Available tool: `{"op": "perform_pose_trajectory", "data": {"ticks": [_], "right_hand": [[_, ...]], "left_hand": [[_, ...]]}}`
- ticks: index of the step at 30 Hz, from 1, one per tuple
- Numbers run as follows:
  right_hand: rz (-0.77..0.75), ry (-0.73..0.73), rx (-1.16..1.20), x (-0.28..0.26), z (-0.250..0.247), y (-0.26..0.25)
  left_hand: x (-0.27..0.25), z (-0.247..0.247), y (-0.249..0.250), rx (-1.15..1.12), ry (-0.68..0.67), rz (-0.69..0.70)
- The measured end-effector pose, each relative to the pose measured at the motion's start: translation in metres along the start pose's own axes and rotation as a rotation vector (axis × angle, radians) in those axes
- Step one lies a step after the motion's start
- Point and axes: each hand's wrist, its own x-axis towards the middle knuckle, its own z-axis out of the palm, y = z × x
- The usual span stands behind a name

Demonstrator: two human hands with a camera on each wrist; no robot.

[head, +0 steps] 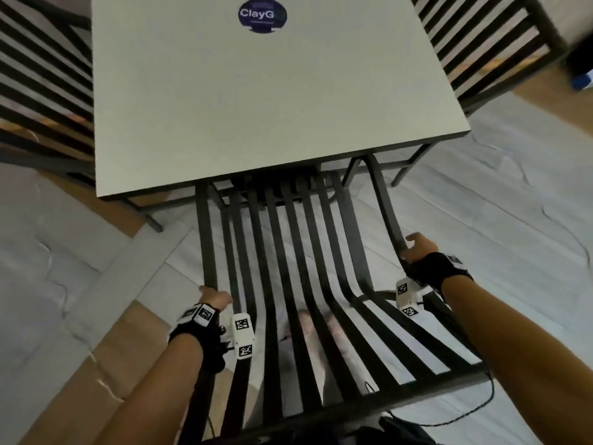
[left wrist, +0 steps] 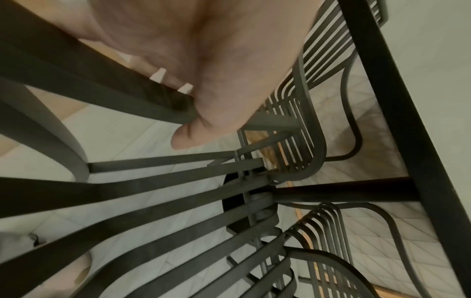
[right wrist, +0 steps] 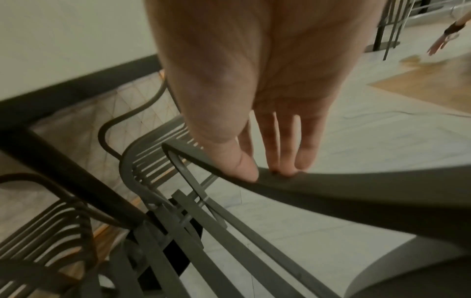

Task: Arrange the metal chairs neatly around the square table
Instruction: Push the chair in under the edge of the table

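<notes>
From my feed I see both hands on the near metal chair, its slatted seat pointing under the near edge of the square table, the front of the seat already tucked beneath that edge. My left hand is clamped on the left armrest bar; the left wrist view shows the thumb curled under the bar and fingertips wrapped over it. My right hand sits on the right armrest; in the right wrist view the thumb and fingertips pinch the top of that curved bar.

A second metal chair stands along the left edge of the surface, its slats partly hidden under the tabletop. A third chair stands at the right edge. A round dark sticker lies near the far edge of the surface. The floor under the chairs is covered with pale sheeting, with brown patches showing at the left. Black wrist straps with white marker blocks sit on both forearms.
</notes>
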Motion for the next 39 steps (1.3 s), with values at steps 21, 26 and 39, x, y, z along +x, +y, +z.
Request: {"op": "perform_pose_trajectory", "data": {"ticks": [21, 26, 39], "right_hand": [[-0.059, -0.023, -0.065, 0.058, 0.028, 0.026], [-0.058, -0.051, -0.053, 0.047, 0.036, 0.026], [-0.240, 0.055, 0.063, -0.007, -0.032, 0.065]], "left_hand": [[0.005, 0.026, -0.043, 0.000, 0.184, 0.151], [0.001, 0.021, -0.050, 0.064, 0.201, 0.147], [-0.143, 0.028, -0.035, 0.201, 0.101, 0.531]]}}
